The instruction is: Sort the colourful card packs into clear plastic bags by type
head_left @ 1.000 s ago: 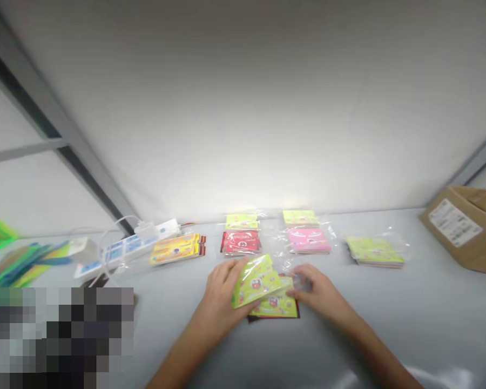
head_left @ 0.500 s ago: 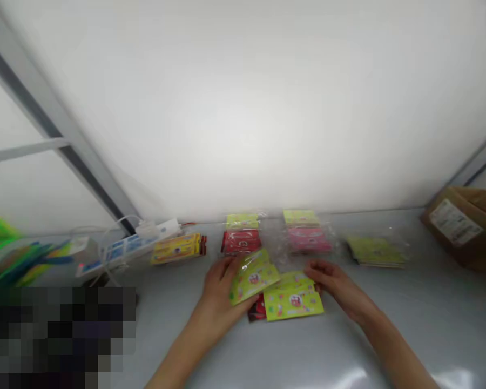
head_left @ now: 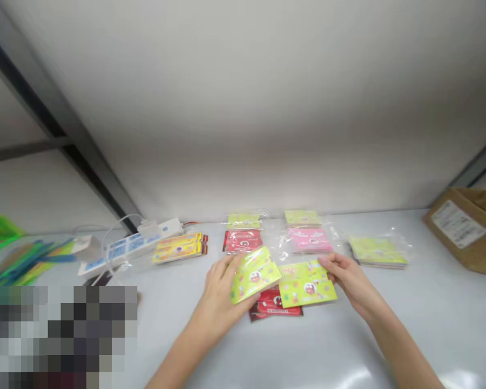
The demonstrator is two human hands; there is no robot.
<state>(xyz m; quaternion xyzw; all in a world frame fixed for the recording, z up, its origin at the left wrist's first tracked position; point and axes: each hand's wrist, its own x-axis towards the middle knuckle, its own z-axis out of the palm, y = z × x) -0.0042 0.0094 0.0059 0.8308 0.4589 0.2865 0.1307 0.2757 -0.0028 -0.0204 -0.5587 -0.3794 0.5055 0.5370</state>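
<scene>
My left hand [head_left: 222, 283] is closed around a small stack of flat yellow-green printed packets [head_left: 253, 276], tilted above the table. Between thumb and fingers, my right hand [head_left: 344, 273] pinches the right upper corner of a single yellow-green packet [head_left: 308, 286]. That packet's left edge lies close to the stack in my left hand. Below both, a red packet [head_left: 276, 312] rests on the table, partly covered by the yellow-green ones; whether it is one or more I cannot tell.
Behind my hands lie clear bags with red packets [head_left: 243, 241] and pink packets [head_left: 309, 240], each with yellow-green ones. A yellow stack [head_left: 178, 248] sits by a power strip [head_left: 125, 247] at left. Right are a bagged green stack [head_left: 378, 252] and a brown paper bag [head_left: 465, 229].
My right hand has moved right and slightly up with the yellow-green packet, uncovering more of the red packet below. My left hand stays nearly in place with its stack.
</scene>
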